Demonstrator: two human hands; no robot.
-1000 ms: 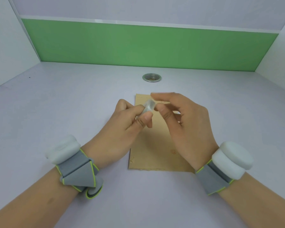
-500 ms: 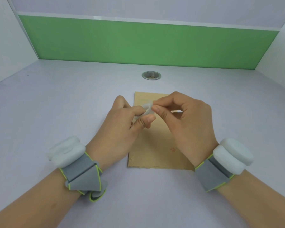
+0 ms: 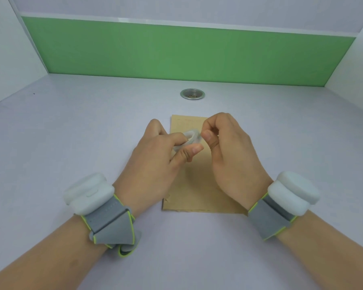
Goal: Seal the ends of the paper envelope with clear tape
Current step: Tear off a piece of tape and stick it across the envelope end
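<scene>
A brown paper envelope [image 3: 197,185] lies flat on the pale table, its long side running away from me. Above its middle my left hand [image 3: 155,162] grips a small roll of clear tape [image 3: 192,138] between thumb and fingers. My right hand [image 3: 228,155] has its fingers curled, and thumb and forefinger pinch at the roll's right edge, where the tape end is too clear to make out. Both hands hide much of the envelope; its far end and torn near end show.
A round metal grommet [image 3: 192,94] is set in the table [image 3: 71,132] beyond the envelope. A green panel [image 3: 176,51] closes the back and white walls stand on both sides. Both wrists wear grey straps with white pads.
My right fingers have curled in from a more extended pose to pinch at the roll's edge. The left hand has turned the roll slightly. The envelope has stayed put.
</scene>
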